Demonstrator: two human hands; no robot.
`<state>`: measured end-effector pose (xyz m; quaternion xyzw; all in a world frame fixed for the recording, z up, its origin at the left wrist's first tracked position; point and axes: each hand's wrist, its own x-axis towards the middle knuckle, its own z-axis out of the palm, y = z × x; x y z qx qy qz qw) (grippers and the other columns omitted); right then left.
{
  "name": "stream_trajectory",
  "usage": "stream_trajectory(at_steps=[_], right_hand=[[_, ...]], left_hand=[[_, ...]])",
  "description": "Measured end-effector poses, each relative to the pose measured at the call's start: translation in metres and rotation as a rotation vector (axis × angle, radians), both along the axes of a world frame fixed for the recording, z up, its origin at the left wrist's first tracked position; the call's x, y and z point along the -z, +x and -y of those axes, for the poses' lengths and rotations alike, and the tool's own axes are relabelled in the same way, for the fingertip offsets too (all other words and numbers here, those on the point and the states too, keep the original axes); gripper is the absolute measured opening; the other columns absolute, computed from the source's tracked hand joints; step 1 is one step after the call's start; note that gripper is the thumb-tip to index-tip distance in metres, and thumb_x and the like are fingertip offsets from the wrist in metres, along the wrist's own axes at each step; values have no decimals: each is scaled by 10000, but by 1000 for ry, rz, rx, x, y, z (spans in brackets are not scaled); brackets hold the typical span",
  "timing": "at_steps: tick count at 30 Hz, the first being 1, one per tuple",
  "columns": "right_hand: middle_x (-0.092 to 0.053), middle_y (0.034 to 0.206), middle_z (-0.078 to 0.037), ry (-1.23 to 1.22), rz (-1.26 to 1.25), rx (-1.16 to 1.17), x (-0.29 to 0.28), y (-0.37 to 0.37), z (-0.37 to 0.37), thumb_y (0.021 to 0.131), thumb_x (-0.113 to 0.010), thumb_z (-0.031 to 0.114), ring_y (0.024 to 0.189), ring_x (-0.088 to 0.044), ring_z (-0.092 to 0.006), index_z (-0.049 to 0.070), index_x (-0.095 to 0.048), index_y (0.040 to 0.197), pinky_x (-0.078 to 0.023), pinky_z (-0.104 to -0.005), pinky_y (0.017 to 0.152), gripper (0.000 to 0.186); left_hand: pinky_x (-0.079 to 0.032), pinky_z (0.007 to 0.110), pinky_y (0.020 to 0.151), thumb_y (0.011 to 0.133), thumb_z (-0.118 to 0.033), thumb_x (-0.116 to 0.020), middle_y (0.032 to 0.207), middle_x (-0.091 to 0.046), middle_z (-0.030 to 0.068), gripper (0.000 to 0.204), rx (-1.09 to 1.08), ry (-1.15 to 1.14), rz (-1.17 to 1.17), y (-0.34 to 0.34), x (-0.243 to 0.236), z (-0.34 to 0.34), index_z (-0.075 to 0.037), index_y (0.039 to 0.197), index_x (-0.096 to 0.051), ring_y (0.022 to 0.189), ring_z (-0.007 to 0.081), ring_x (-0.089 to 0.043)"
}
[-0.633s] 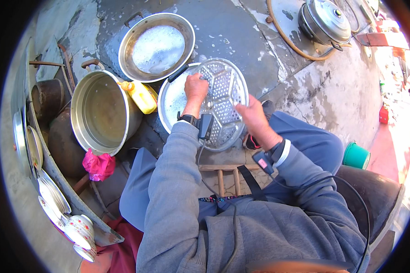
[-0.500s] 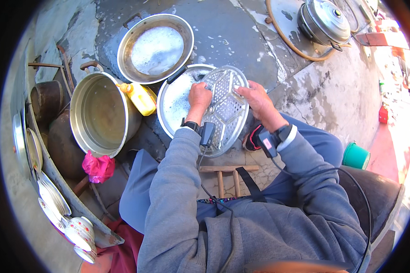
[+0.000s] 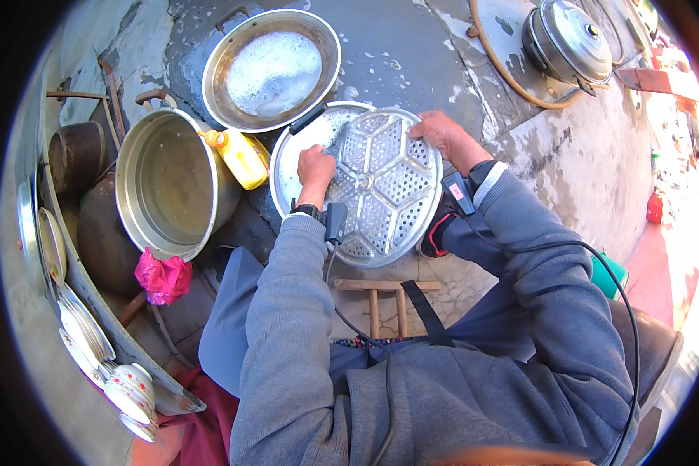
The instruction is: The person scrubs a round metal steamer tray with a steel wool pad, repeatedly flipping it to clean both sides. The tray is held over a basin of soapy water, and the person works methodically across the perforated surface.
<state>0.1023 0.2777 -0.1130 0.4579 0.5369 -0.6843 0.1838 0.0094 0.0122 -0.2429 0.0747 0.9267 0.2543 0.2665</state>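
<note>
A round perforated metal steamer rack (image 3: 396, 175) is tilted over a white-rimmed pan of suds (image 3: 287, 167). Its far right rim is pinched by my right hand (image 3: 446, 140), thumb on the top face. My left hand (image 3: 316, 169) is closed in a fist by the rack's left side, above the sudsy pan; whatever lies inside its fingers is hidden. A yellow bottle (image 3: 245, 161) with an orange cap leans between this pan and a big metal pot (image 3: 124, 186). Behind stands a wide two-handled pan (image 3: 210, 81) with foamy water.
A lidded steel pot (image 3: 571, 46) and a brown hose (image 3: 493, 66) lie at the far right. Bowls and stacked plates (image 3: 81, 330) line the left, near a pink plastic bag (image 3: 163, 277). A wooden stool frame (image 3: 384, 286) sits between my legs. A green bucket (image 3: 607, 276) is to the right.
The steamer rack has turned to face me more fully. My left hand has moved left, off the rack's middle, and my right hand has shifted up along the rim.
</note>
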Motion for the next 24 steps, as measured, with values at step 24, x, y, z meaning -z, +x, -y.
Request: stream_trajectory(at_steps=[24], right_hand=[[-686,916,-69,528,-325,209,-48,97,114,848,-644,45,852,-615,-135,32,-622,1068,-508,-313,808,221]], left_hand=[[-529,442,883,788,-130,-640,1067,-669,171,238,181,363,-220,-6,-141,-116,-76,992,-750,1001,369,-654]])
